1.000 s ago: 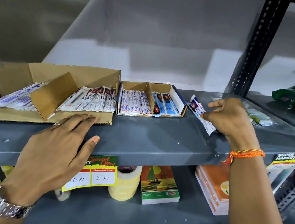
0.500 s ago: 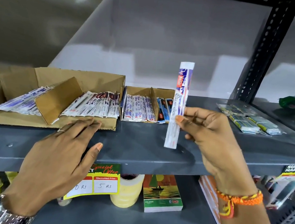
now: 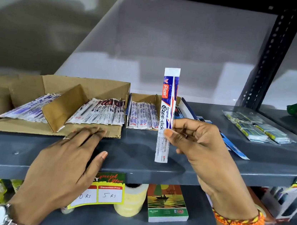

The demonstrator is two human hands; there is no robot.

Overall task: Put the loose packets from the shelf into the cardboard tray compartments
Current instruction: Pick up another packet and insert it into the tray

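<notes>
In the head view, the right hand (image 3: 201,147) holds one long packet (image 3: 166,114) upright above the front of the grey shelf (image 3: 138,159), its grip pinching the packet between thumb and fingers. The left hand (image 3: 67,160) lies flat at 8 o'clock from the packet, fingers spread, fingertips touching the front flap of the large cardboard tray (image 3: 85,132). At 9 o'clock of the packet the small cardboard tray (image 3: 142,98) holds more packets.
</notes>
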